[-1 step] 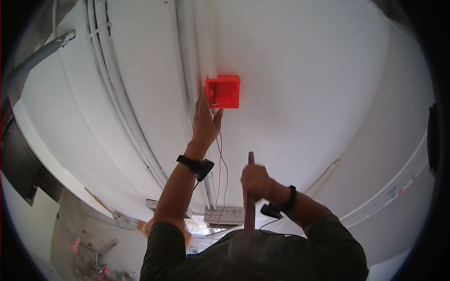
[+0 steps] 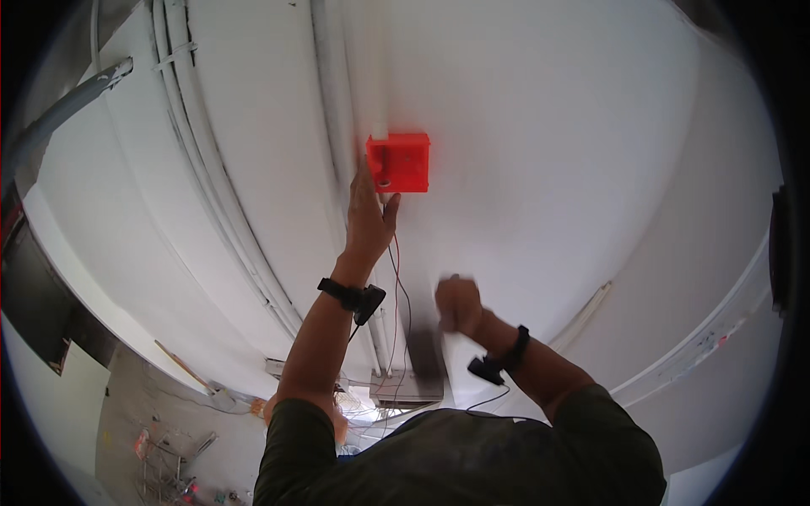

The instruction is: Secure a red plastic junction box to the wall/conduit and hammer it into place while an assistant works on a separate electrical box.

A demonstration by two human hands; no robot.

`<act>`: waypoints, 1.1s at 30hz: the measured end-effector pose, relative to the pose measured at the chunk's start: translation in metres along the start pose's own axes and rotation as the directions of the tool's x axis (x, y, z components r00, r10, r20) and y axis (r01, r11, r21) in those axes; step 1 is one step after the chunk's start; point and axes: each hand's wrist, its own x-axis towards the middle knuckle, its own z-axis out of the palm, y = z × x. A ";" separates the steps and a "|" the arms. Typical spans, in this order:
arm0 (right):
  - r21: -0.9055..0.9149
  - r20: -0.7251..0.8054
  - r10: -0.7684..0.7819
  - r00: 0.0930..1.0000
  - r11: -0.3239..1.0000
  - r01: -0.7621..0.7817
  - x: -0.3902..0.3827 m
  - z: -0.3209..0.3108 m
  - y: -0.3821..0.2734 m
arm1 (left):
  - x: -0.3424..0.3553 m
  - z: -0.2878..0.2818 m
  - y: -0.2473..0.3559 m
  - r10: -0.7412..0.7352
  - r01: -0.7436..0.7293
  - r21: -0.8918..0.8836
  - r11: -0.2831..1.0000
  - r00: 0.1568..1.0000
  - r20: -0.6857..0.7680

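Observation:
My left hand (image 2: 369,221) braces a red square box (image 2: 405,162) on the white surface, with fingers along its left side and thumb at its bottom edge. A white pipe (image 2: 379,101) meets the top of the box. Thin red and dark wires (image 2: 398,271) hang below it. Lower right of the box, my right hand (image 2: 458,302) is closed on a long tool, whose body shows only as a dark blur (image 2: 426,358) below the fingers.
Painted pipes (image 2: 205,160) run along the left, and a grey pipe (image 2: 59,114) crosses the upper left corner. A metal panel (image 2: 405,388) sits among loose wires at bottom centre. Another white length (image 2: 591,305) lies at right. Assorted clutter (image 2: 169,464) fills the lower left.
My right hand has risen slightly, and the long tool in it has swung from upright to a blurred slant toward the lower left. My left hand stays at the box.

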 end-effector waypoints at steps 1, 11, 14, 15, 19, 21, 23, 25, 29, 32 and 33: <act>0.546 -0.283 0.530 0.799 0.774 -0.320 0.023 0.011 0.005 | 0.001 0.002 0.005 -0.045 0.045 0.009 0.999 0.999 0.013; 0.274 -0.735 -0.264 0.624 0.726 0.631 0.004 0.011 -0.037 | -0.008 -0.001 -0.019 0.084 -0.084 0.029 0.996 0.996 0.013; 0.592 -0.594 0.292 0.749 0.790 0.161 0.029 0.059 -0.019 | -0.009 0.006 -0.029 0.041 -0.042 0.021 0.999 0.999 0.031; 0.650 -0.401 0.557 0.728 0.732 -0.202 0.062 0.046 -0.012 | -0.003 0.007 -0.048 -0.115 0.137 -0.182 0.974 0.986 0.123; 0.837 -0.236 0.703 0.671 0.497 -0.226 0.048 0.055 -0.031 | -0.009 0.001 -0.019 0.038 -0.038 -0.001 0.999 0.998 0.045; 0.813 -0.278 0.657 0.701 0.549 -0.193 0.038 0.056 -0.041 | -0.006 -0.004 -0.021 0.091 -0.091 0.012 0.996 0.996 0.017; 0.707 -0.495 0.432 0.754 0.705 0.060 0.020 0.043 -0.059 | -0.005 -0.009 -0.018 0.064 -0.063 -0.015 0.998 0.995 0.079; 0.305 -0.558 -0.130 0.820 0.887 0.348 0.009 0.028 -0.048 | -0.007 -0.012 -0.014 0.024 -0.015 -0.080 0.997 0.993 0.115; 0.765 -0.370 0.639 0.675 0.621 -0.169 0.056 0.049 -0.028 | -0.007 -0.006 -0.030 0.155 -0.163 0.092 0.982 0.984 0.085; 0.825 -0.332 0.670 0.664 0.547 -0.139 0.069 0.041 -0.018 | -0.002 -0.006 -0.025 0.105 -0.107 0.033 0.994 0.992 0.063; 0.875 -0.258 0.697 0.669 0.462 -0.144 0.062 0.045 -0.027 | -0.004 -0.006 -0.026 0.107 -0.109 0.030 0.994 0.992 0.063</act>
